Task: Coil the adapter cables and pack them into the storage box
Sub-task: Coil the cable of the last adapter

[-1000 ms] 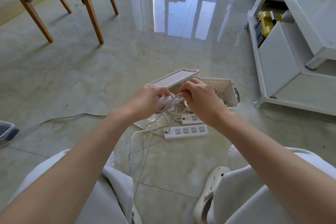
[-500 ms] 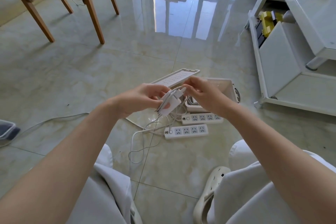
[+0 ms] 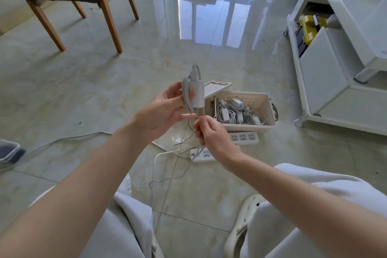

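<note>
Left hand point(image 3: 165, 111) holds a white adapter point(image 3: 198, 94) upright in the air, just left of the storage box point(image 3: 270, 111). Fingers curled round the adapter's left side and closed on it; a few turns of cable point(image 3: 185, 94) lie against that side under the fingers. The adapter body stands above the palm, with a short cable loop at its top.

Right hand point(image 3: 211, 134) sits just below the adapter, in front of the box. Thumb and forefinger pinched together on the loose cable where it leaves the adapter's lower end. From the pinch the cable drops to the floor point(image 3: 104, 94) and trails toward the person, ending in a small loop.

Storage box on the floor, open, with several coiled white adapters inside. Its lid point(image 3: 215, 88) leans on the box's left rim. Two power strips point(image 3: 245, 137) lie on the floor just in front of the box, the nearer one partly hidden by the right hand.
</note>
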The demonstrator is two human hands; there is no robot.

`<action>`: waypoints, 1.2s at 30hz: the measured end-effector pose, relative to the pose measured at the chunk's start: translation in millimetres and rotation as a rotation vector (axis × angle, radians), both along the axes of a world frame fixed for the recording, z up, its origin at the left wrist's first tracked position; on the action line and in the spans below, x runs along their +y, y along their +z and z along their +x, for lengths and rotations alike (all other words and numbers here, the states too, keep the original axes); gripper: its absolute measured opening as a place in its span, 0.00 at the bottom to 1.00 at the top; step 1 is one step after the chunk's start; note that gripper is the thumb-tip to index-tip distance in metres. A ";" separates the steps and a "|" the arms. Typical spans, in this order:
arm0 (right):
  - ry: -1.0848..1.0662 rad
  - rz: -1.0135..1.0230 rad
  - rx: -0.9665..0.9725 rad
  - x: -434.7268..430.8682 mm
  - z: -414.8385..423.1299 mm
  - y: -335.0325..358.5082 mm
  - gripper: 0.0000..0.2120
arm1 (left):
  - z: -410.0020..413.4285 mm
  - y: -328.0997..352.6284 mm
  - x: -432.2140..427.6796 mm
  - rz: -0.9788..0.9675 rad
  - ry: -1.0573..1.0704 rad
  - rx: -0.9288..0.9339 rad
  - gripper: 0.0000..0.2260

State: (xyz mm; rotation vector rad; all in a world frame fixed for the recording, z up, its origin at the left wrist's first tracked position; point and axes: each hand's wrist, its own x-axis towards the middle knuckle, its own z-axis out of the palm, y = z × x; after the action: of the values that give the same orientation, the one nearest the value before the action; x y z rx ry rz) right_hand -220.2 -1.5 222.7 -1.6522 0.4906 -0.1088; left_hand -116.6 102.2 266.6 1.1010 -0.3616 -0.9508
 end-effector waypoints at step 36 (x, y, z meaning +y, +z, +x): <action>0.080 -0.597 -0.133 -61.9 -5.5 19.2 0.07 | -2.6 -2.7 -4.8 0.618 -0.266 -1.039 0.08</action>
State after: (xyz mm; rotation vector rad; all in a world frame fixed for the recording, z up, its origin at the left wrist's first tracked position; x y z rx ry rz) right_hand -225.7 -63.4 241.9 -2.2267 0.3018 -0.3283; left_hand -119.2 97.4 264.0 2.1303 -1.1254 -0.6508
